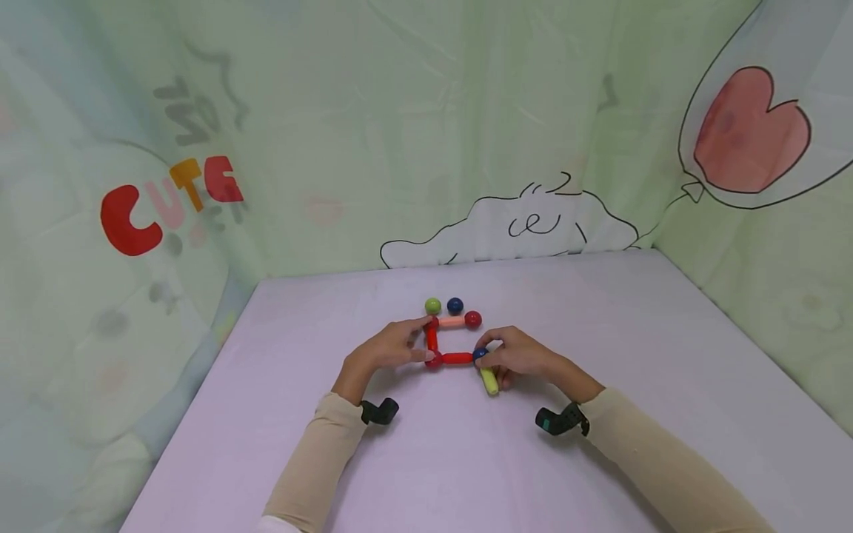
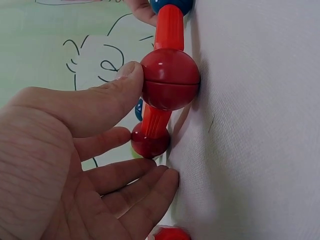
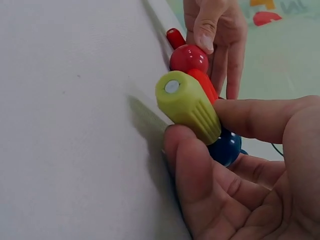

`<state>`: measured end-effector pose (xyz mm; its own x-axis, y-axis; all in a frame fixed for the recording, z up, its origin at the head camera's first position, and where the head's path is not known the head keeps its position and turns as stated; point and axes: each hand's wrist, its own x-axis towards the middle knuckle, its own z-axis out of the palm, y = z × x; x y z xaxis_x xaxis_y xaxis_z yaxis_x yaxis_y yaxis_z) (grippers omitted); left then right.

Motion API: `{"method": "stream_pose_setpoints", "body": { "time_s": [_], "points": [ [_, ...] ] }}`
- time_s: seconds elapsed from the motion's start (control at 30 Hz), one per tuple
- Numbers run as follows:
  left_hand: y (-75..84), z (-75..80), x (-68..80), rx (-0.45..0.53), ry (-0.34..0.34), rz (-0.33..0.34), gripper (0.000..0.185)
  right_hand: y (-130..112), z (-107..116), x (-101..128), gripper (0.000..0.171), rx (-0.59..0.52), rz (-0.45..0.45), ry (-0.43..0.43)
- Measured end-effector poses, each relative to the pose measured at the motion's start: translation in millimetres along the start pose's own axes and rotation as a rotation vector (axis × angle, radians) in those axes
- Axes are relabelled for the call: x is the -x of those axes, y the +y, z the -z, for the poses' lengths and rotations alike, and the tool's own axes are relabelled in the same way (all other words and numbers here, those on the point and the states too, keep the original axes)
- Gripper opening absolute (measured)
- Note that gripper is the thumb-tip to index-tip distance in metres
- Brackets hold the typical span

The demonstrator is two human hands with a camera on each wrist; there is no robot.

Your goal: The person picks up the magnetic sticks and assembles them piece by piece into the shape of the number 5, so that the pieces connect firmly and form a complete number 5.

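Observation:
My right hand (image 1: 516,352) pinches a yellow-green rod (image 3: 189,107) between thumb and fingers. One end meets a blue ball (image 3: 226,149); the free end shows a silvery disc. From the blue ball a red rod (image 1: 457,358) runs left to a red ball (image 2: 170,82). Another red rod (image 1: 432,339) leads back from it to a second red ball (image 2: 150,142). My left hand (image 1: 393,346) rests its thumb on the nearer red ball and its index fingertip at the farther one, its other fingers fairly straight.
From the farther corner a pink rod (image 1: 452,322) extends right to another red ball (image 1: 473,320). Behind it lie a green ball (image 1: 432,305) and a dark blue ball (image 1: 455,305). A red rod end (image 3: 175,37) shows beside the left hand. Printed curtains surround the pale table (image 1: 566,296).

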<state>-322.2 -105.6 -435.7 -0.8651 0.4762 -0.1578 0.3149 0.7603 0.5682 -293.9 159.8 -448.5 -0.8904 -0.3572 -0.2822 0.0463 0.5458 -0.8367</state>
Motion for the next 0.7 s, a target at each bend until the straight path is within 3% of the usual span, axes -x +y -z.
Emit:
{"method": "stream_pose_setpoints", "body": {
  "time_s": [0.7],
  "points": [
    [7.2, 2.6, 2.3, -0.008, -0.011, 0.005, 0.077, 7.3, -1.3, 0.2, 0.032, -0.080, 0.024, 0.022]
  ]
}}
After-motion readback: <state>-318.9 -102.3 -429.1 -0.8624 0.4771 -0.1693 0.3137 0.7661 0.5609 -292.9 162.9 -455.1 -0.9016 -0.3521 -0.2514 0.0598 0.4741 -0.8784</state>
